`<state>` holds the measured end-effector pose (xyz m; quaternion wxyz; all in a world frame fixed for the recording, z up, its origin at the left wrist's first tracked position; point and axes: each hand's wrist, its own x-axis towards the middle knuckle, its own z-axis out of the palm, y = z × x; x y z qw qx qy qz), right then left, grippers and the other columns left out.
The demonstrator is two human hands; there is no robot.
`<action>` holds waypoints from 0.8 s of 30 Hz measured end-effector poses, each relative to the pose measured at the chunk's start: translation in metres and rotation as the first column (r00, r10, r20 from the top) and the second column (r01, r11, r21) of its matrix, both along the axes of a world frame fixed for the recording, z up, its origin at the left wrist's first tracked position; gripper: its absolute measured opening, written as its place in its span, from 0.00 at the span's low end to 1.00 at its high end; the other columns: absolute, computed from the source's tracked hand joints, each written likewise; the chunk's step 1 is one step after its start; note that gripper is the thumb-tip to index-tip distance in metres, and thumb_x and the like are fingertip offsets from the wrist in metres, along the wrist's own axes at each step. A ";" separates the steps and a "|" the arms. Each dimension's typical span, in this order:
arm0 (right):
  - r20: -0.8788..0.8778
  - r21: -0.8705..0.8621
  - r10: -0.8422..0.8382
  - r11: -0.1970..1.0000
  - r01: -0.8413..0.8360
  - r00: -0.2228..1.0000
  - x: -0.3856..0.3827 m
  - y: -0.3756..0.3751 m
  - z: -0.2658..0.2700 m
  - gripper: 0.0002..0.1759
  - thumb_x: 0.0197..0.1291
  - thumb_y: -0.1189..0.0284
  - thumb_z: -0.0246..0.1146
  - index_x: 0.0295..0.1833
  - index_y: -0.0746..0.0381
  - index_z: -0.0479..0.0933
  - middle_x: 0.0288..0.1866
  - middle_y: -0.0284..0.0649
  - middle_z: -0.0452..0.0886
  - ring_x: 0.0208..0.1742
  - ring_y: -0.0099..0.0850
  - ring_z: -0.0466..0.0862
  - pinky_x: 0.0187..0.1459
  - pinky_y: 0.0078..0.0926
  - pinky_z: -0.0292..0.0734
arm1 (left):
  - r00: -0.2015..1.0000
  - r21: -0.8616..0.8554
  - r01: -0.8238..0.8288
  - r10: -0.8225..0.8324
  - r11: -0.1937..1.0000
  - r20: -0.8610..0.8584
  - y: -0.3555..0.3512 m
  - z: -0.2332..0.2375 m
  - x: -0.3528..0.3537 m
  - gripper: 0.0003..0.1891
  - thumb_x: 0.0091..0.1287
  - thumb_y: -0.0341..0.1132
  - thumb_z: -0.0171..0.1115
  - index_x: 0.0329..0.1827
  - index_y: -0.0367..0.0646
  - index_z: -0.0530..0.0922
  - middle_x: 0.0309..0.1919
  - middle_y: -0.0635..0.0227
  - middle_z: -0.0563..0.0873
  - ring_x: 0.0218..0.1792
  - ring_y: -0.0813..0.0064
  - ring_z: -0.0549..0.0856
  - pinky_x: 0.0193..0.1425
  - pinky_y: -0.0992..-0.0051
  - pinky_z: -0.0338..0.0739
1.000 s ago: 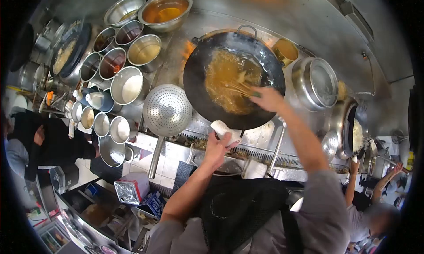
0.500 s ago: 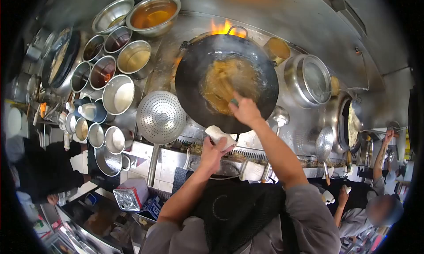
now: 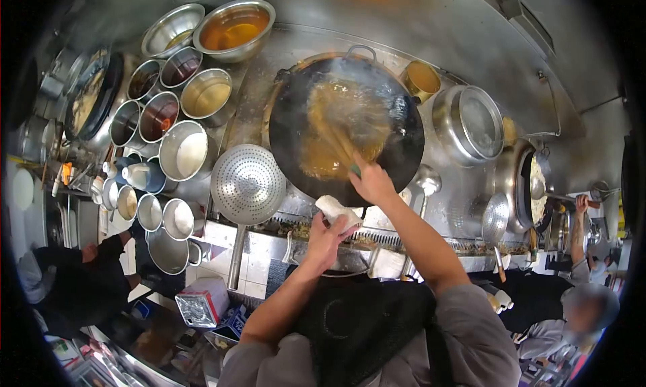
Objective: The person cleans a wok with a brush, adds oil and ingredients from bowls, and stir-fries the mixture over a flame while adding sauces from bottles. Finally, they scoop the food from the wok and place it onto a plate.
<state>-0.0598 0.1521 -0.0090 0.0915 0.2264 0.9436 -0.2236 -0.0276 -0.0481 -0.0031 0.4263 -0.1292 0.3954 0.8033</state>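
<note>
A large black wok (image 3: 289,145) sits on the burner, with brownish, steaming liquid (image 3: 350,108) swirling inside. My right hand (image 3: 372,184) is wrapped round a bamboo wok brush (image 3: 340,141) with a green band near its grip. The brush's lower end dips into the liquid and is smeared by motion. At the wok's near rim, my left hand (image 3: 326,239) grips a folded white cloth (image 3: 338,210). The cloth lies against the rim; what it covers is hidden.
Left of the wok lies a perforated strainer (image 3: 247,185), beside several metal pots of liquids and powders (image 3: 192,151). A ladle (image 3: 427,180) and a lidded steel pot (image 3: 469,124) are at right. A co-worker (image 3: 572,313) stands far right at another wok.
My right hand has moved slightly nearer with the brush, and the liquid has shifted in the wok. Flames behind the wok no longer show. The co-worker's raised arm has moved left.
</note>
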 end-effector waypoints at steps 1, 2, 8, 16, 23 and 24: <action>0.002 0.030 0.084 0.996 -0.084 0.996 0.022 0.000 0.011 0.32 0.64 0.57 0.63 0.71 0.54 0.66 0.41 0.64 0.83 0.47 0.61 0.85 0.50 0.55 0.81 | 1.000 0.015 0.000 0.000 1.000 0.009 -0.001 0.004 -0.002 0.18 0.75 0.27 0.56 0.64 0.34 0.65 0.58 0.56 0.77 0.59 0.62 0.81 0.65 0.58 0.81; 0.133 0.096 0.106 0.988 -0.119 0.985 0.041 0.003 0.037 0.32 0.65 0.57 0.63 0.71 0.54 0.66 0.42 0.63 0.83 0.47 0.60 0.85 0.49 0.55 0.81 | 1.000 0.031 -0.001 0.001 1.000 0.018 -0.001 0.005 -0.005 0.18 0.75 0.27 0.56 0.64 0.33 0.65 0.58 0.55 0.77 0.59 0.62 0.81 0.65 0.58 0.81; -0.002 0.335 -0.025 0.942 0.024 1.000 0.016 0.109 0.028 0.31 0.67 0.56 0.62 0.74 0.49 0.66 0.41 0.58 0.85 0.46 0.52 0.87 0.46 0.52 0.82 | 1.000 0.033 -0.020 0.020 0.999 0.014 0.001 -0.004 -0.003 0.19 0.74 0.27 0.57 0.64 0.33 0.65 0.58 0.55 0.77 0.58 0.61 0.81 0.64 0.58 0.83; -0.037 -0.764 -0.235 0.633 0.124 0.971 -0.052 -0.027 0.011 0.38 0.67 0.57 0.66 0.78 0.59 0.62 0.32 0.42 0.83 0.19 0.25 0.80 0.19 0.25 0.76 | 1.000 -0.051 -0.007 0.006 0.999 -0.026 0.005 -0.011 -0.005 0.18 0.74 0.27 0.58 0.63 0.33 0.67 0.57 0.56 0.78 0.57 0.62 0.82 0.59 0.61 0.85; 0.172 0.053 0.078 0.995 -0.089 0.982 0.076 0.143 0.065 0.36 0.58 0.48 0.67 0.70 0.50 0.75 0.56 0.55 0.84 0.55 0.51 0.85 0.61 0.44 0.78 | 0.998 -0.153 0.054 -0.059 0.987 -0.033 0.007 -0.005 -0.011 0.18 0.73 0.30 0.61 0.61 0.31 0.68 0.55 0.55 0.80 0.55 0.59 0.83 0.56 0.65 0.86; 0.133 0.109 -0.036 0.994 0.021 0.990 0.087 0.160 0.080 0.35 0.59 0.50 0.67 0.70 0.51 0.75 0.53 0.55 0.85 0.52 0.50 0.86 0.58 0.43 0.79 | 0.998 -0.156 0.053 -0.055 0.986 -0.010 0.010 -0.006 -0.015 0.18 0.73 0.30 0.61 0.61 0.31 0.69 0.55 0.55 0.80 0.55 0.58 0.83 0.55 0.67 0.86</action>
